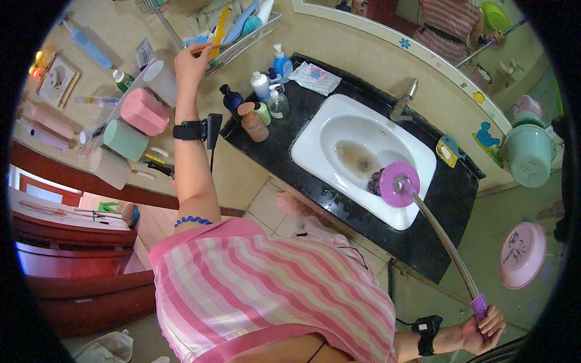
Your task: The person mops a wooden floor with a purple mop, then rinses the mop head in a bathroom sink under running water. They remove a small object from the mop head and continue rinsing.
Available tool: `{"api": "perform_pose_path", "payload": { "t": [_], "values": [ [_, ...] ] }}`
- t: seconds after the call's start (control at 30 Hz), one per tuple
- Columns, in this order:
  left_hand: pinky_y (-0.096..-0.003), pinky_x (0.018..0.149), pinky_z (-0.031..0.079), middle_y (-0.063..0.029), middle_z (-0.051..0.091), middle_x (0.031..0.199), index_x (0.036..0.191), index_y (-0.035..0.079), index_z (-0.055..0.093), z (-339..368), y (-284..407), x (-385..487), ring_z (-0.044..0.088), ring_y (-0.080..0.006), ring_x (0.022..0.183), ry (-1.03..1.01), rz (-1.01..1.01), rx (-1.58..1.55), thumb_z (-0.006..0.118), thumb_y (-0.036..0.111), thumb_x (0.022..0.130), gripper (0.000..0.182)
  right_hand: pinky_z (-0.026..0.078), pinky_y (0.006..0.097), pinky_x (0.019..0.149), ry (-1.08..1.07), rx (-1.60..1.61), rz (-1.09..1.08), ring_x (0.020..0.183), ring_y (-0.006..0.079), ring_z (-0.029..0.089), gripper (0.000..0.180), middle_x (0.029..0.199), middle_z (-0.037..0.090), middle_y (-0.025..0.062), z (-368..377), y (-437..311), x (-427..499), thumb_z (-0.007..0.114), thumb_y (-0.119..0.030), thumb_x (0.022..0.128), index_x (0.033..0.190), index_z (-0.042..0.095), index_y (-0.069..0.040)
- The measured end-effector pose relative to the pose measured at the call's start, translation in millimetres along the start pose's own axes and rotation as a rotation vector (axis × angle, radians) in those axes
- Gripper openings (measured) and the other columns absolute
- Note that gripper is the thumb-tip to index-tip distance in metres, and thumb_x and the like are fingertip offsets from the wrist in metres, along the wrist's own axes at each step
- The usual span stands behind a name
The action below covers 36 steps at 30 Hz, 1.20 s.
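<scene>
My left hand (193, 63) is raised at the wall rack (247, 44), pinching a thin brown stick-like item (222, 46) whose kind I cannot make out. A yellow comb (221, 31) and a blue brush or comb (240, 22) stand in the rack beside it. Low on the right, my right hand (483, 329) grips the purple handle (480, 308) of a mop with a metal pole (447, 242). The mop's round purple head (399, 183), with dark strands beneath, rests over the near side of the white sink (313, 149). Brownish water (356, 156) lies in the basin.
Pump bottles (254, 122) crowd the left of the black counter (336, 202), near a wipes packet (315, 77). The faucet (404, 100) rises behind the sink. Cups (144, 111) hang left of my forearm. A pink basin (523, 255) and green bucket (529, 154) hang at right.
</scene>
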<state>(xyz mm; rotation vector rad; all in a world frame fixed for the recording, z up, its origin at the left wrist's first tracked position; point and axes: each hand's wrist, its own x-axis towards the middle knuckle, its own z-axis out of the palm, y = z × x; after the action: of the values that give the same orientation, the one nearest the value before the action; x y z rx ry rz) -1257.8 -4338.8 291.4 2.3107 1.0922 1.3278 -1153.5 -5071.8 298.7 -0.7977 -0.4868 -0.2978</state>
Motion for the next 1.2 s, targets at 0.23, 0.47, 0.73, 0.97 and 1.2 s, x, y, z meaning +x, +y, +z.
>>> {"api": "perform_pose_path", "payload": {
  "t": [0.23, 0.47, 0.73, 0.97, 1.2],
  "values": [
    [-0.0249, 0.065, 0.047, -0.0077, 0.067, 0.077, 0.088, 0.007, 0.069, -1, -23, 6, 0.063, -0.0132, 0.070, -0.128, -0.133, -0.163, 0.067, 0.020, 0.071, 0.022, 0.028, 0.0296, 0.064, 0.019, -0.009, -0.007, 0.047, 0.0113, 0.028, 0.028, 0.050, 0.026, 0.0013, 2, 2, 2, 0.045, -0.011, 0.080, 0.058, 0.029, -0.014],
    [-0.0276, 0.064, 0.047, -0.0118, 0.066, 0.076, 0.089, 0.005, 0.068, 13, -2, 3, 0.063, -0.0181, 0.069, -0.120, -0.046, 0.249, 0.066, 0.022, 0.073, 0.023, 0.027, 0.0291, 0.063, 0.048, -0.052, -0.024, 0.047, 0.0105, 0.027, 0.028, 0.050, 0.027, 0.0014, 2, 5, 4, 0.045, -0.011, 0.080, 0.057, 0.029, -0.014],
    [-0.0326, 0.065, 0.048, -0.0134, 0.065, 0.076, 0.084, 0.003, 0.067, -1, 11, -13, 0.063, -0.0239, 0.070, 0.069, 0.013, 0.081, 0.063, 0.020, 0.074, 0.020, 0.026, 0.0286, 0.061, 0.053, -0.027, -0.019, 0.047, 0.0101, 0.026, 0.030, 0.050, 0.026, 0.0012, 2, 5, 3, 0.044, -0.011, 0.081, 0.056, 0.027, -0.015],
    [-0.0326, 0.064, 0.047, -0.0141, 0.060, 0.078, 0.083, 0.000, 0.064, -21, 52, -24, 0.060, -0.0262, 0.071, 0.216, 0.229, -0.031, 0.060, 0.012, 0.077, 0.014, 0.026, 0.0284, 0.061, 0.013, -0.001, -0.013, 0.048, 0.0099, 0.025, 0.030, 0.051, 0.024, 0.0007, -1, 8, 4, 0.044, -0.011, 0.082, 0.057, 0.027, -0.014],
    [-0.0362, 0.066, 0.044, -0.0147, 0.056, 0.080, 0.085, 0.001, 0.062, 49, 51, 7, 0.055, -0.0294, 0.075, 0.125, 0.519, 0.106, 0.059, 0.012, 0.079, 0.013, 0.028, 0.0288, 0.063, 0.045, -0.021, -0.008, 0.048, 0.0104, 0.025, 0.029, 0.051, 0.025, 0.0009, -2, 7, 4, 0.044, -0.011, 0.082, 0.059, 0.027, -0.014]
  ]
}}
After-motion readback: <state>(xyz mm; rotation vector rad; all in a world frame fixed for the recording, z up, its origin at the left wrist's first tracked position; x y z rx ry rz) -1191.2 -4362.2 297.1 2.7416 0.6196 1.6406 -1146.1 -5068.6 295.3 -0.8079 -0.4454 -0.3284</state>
